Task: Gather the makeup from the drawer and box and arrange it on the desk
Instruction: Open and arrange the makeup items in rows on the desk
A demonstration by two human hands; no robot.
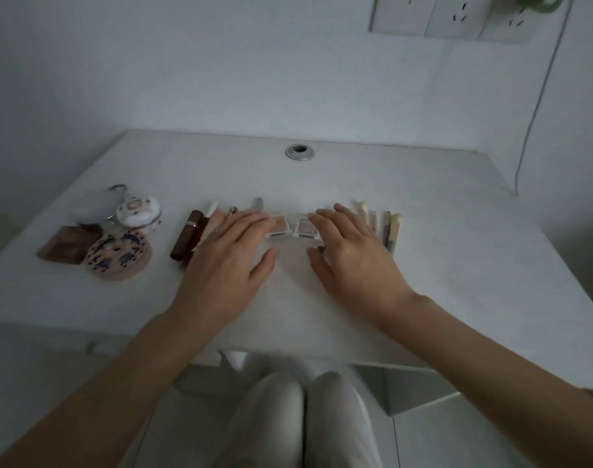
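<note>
At the middle of the desk (457,265), the left hand (231,255) and the right hand (351,255) are laid flat and apart, fingers straight, nothing gripped. Between them a tan compact (279,227) and a pinkish compact (307,227) are framed side by side. The fingertips reach their outer edges, though actual contact cannot be confirmed.

Both cases are judged to be light, rigid and slick-sided, with clear plastic that may crack or spring open if squeezed on the lid. They are best nudged with flat fingertips, or pinched across opposite side edges and lifted level. On the smooth top they can be expected to slide readily.

Beyond the left hand a brown tube (186,239) and slimmer sticks (210,212) are lined up. Beyond the right hand a row of pencils (391,229) is partly covered by the fingers. Farther left, a round white case (138,211), a patterned round puff (119,256) and a brown square palette (65,247) are grouped.
</note>
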